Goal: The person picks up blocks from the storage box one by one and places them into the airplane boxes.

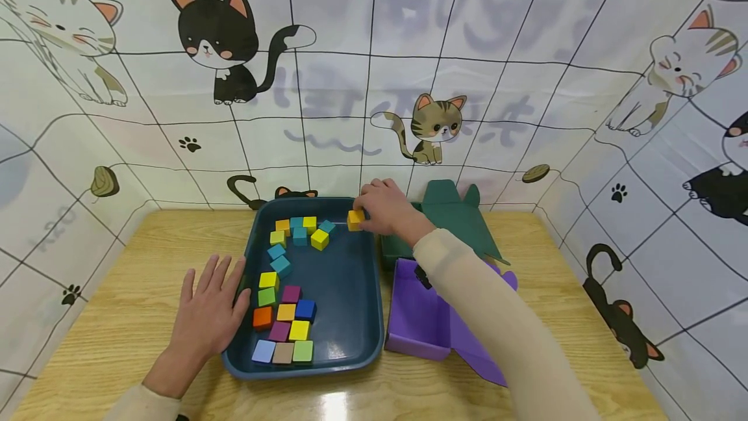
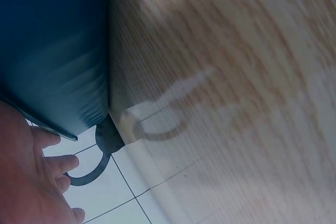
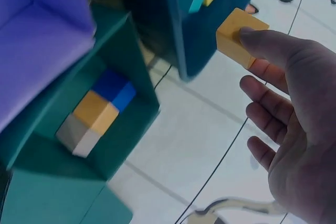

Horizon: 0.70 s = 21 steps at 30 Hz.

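Between thumb and fingers my right hand [image 1: 388, 210] pinches an orange cube [image 3: 236, 38] at the far right corner of the dark blue tray [image 1: 345, 291]. My left hand [image 1: 207, 307] lies with fingers spread against the tray's left rim. Coloured cubes fill the tray's left side: teal cubes [image 1: 281, 266], yellow cubes [image 1: 319, 240], a red-orange cube [image 1: 263, 318] and a blue cube [image 1: 306, 309] among several others. In the right wrist view, a green box [image 3: 142, 124] holds a blue cube [image 3: 114, 90], an orange cube [image 3: 96, 111] and a grey-beige cube [image 3: 79, 134].
An open purple box [image 1: 417, 323] stands right of the tray, in front of the green box, its lid folded out to the right. The wooden table [image 1: 128, 278] meets a cat-patterned cloth backdrop [image 1: 339, 96] at the back and sides.
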Available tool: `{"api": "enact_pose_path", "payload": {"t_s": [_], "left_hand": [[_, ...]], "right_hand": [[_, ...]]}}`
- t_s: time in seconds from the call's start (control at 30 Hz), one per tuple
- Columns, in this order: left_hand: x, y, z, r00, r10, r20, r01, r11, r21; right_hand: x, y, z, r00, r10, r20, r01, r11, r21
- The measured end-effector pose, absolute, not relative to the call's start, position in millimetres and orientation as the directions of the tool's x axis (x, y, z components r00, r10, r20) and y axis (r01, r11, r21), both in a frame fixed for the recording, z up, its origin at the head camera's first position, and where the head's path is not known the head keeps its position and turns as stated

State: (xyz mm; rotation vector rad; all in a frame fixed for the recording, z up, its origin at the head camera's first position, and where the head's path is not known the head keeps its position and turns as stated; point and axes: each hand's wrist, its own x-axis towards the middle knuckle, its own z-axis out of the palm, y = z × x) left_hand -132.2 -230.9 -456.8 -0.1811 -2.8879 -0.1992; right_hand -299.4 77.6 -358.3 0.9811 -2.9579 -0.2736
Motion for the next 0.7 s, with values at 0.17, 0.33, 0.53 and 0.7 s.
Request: {"api": "enact_pose_path", "payload": {"t_s": [0.17, 0.33, 0.53, 0.7], "left_hand": [[-132, -231, -456, -0.964, 0.106, 0.245, 0.139, 0.983, 0.122], [-132, -231, -457, -0.965, 0.105, 0.242, 0.139, 0.982, 0.127], [-132, -232, -458, -0.965, 0.104, 0.241, 0.138, 0.982, 0.129], [-132, -231, -458, -0.966, 0.102, 0.239, 0.135, 0.983, 0.127]], "right_hand": [[-307, 100, -357, -0.837, -0.546, -0.012, -0.543, 0.829, 0.13], [-313, 120, -361, -0.866, -0.5, -0.029, -0.5, 0.859, 0.109], [-317, 134, -371, -0.888, -0.457, -0.052, -0.46, 0.878, 0.129], [-315, 138, -383, -0.899, -0.433, -0.068, -0.438, 0.887, 0.144]]}}
